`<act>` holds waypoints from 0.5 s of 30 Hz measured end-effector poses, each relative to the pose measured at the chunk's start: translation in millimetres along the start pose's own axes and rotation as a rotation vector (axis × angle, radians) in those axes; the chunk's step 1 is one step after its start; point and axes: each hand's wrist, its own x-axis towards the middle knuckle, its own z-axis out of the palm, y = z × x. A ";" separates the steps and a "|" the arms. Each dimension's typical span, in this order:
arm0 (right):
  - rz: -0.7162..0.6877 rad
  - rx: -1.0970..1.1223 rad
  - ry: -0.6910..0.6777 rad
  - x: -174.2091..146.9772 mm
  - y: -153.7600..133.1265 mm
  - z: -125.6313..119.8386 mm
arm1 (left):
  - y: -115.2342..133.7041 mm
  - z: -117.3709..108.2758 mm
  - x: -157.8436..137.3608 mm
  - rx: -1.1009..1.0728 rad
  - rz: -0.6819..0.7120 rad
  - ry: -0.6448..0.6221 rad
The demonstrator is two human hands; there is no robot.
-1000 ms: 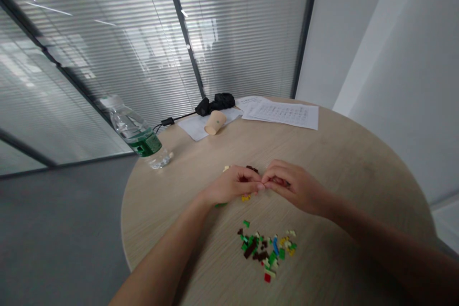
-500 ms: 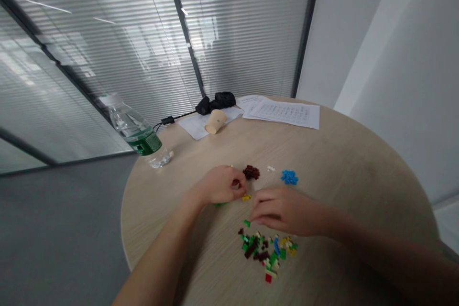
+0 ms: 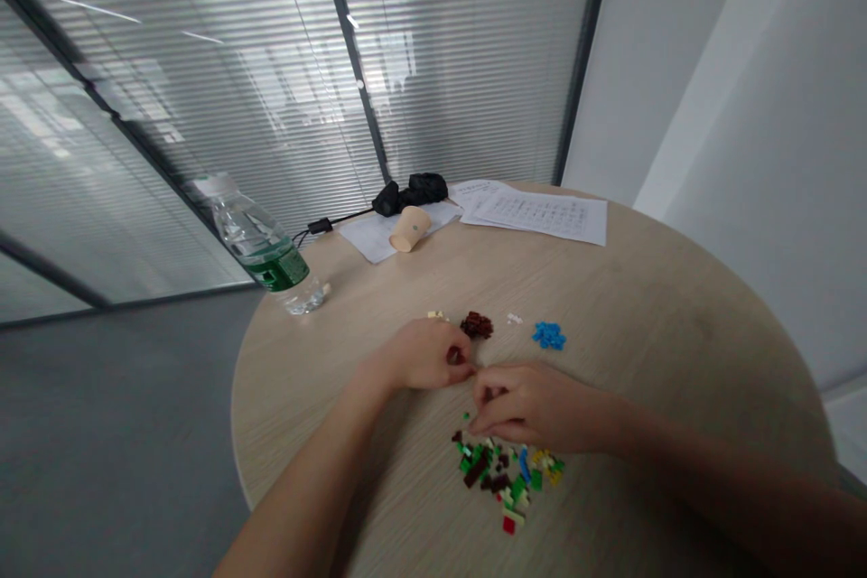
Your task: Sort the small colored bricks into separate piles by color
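My left hand (image 3: pixel 428 354) is over the table just in front of a pile of dark red-brown toy bricks (image 3: pixel 477 325). Its thumb and index finger curl together in a pinch; whatever they hold is too small to make out. Close beside it, my right hand (image 3: pixel 526 405) has its fingers bent and drawn together, fingertips hidden from sight. A small green brick (image 3: pixel 466 416) lies by the right fingertips. Below that hand spreads a mixed heap of small bricks (image 3: pixel 518 488) in green, brown, yellow, blue and red. Cream bricks (image 3: pixel 436 315) show partly behind my left hand.
Blue bricks (image 3: pixel 549 335) and a few white pieces (image 3: pixel 515 319) lie farther back. A water bottle (image 3: pixel 277 266) stands at the left edge of the round wooden table (image 3: pixel 650 307). Along the far edge are a paper cup (image 3: pixel 410 228), printed sheets (image 3: pixel 542 215) and a black bundle (image 3: pixel 424 189).
My right hand has shifted slightly down toward the mixed heap. The left hand has moved a little right and down, showing the cream bricks; the yellow brick between the hands is now out of sight.
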 end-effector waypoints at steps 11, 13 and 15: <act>0.040 -0.020 0.227 2.1 -1.8 -20.7 | 2.4 -5.2 -0.4 -0.604 0.014 0.102; 0.062 -0.059 0.365 1.7 -0.8 -26.6 | 6.7 -5.0 1.4 -0.758 0.039 0.110; 0.072 -0.096 0.458 1.0 -0.1 -30.0 | 9.0 -4.6 3.0 -0.856 0.044 0.112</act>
